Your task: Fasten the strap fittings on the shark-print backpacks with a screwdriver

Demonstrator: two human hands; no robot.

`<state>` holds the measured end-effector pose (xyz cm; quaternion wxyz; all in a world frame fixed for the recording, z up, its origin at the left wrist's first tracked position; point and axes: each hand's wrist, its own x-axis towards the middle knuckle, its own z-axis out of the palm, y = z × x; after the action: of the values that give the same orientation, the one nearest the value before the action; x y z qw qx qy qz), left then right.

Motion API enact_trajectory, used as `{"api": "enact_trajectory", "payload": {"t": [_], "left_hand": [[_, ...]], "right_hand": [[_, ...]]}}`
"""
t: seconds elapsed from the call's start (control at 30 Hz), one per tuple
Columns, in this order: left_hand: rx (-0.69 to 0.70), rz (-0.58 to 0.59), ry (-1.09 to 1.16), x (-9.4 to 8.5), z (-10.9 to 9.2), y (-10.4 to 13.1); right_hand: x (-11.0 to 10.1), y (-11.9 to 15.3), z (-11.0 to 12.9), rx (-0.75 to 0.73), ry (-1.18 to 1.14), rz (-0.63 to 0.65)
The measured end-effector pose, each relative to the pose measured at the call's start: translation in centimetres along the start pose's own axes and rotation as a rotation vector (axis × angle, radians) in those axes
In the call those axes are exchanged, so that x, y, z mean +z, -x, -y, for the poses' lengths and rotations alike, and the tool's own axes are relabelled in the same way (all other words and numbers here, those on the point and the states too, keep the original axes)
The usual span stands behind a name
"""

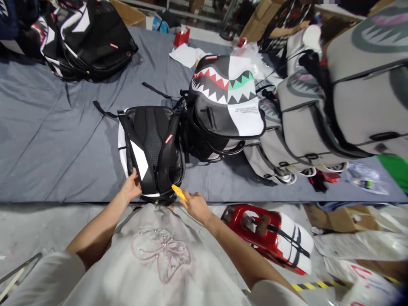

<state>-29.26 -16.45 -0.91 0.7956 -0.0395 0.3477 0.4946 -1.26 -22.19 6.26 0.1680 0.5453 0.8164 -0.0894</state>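
Observation:
A black backpack with white side panels (149, 140) lies on the table in front of me, its padded back and shoulder straps facing up. My left hand (131, 186) grips its near left edge by the lower end of a strap, thumb on top. In my right hand (196, 206) is a small yellow hand tool (179, 193), whose exact kind I cannot make out. The tool's tip is at the backpack's near right corner, beside the other strap's lower end. Whether it touches the fabric is unclear.
Just right stands a shark-mouth backpack (223, 97). Several grey backpacks (302, 123) line the table's right side; black bags (92, 42) lie far left. A red and white case (270, 238) is on the floor at right. At the back, another person's arm (290, 29) shows.

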Motion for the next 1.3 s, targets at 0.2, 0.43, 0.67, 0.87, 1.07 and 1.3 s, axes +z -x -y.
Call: {"api": "enact_trajectory", "payload": {"t": [0.2,0.43,0.67,0.87,1.07,1.3], "left_hand": [[-0.048,-0.025,-0.058,-0.3,-1.1,-1.4],[-0.065,-0.021,-0.087,0.4,-1.2,-0.6],[0.17,-0.059,0.021,-0.1,0.2,0.3],[0.178,0.078,0.062,-0.9,-0.6,0.5],[0.101,0.281,0.099,-0.4,-1.4,1.0],[0.182,0.122,0.13,1.5,-1.7,0.4]], "right_hand": [[1.0,1.8,-0.9,0.269,0.094,-0.022],[2.7,0.4,-0.3,0.257,0.063,-0.123],[4.4,-1.0,-0.9,0.378,-0.023,-0.142],[3.3,0.0,-1.0,0.383,-0.111,-0.096],[2.2,2.0,0.4,0.452,-0.205,-0.078],[1.2,4.1,0.9,0.53,-0.31,-0.066]]}}
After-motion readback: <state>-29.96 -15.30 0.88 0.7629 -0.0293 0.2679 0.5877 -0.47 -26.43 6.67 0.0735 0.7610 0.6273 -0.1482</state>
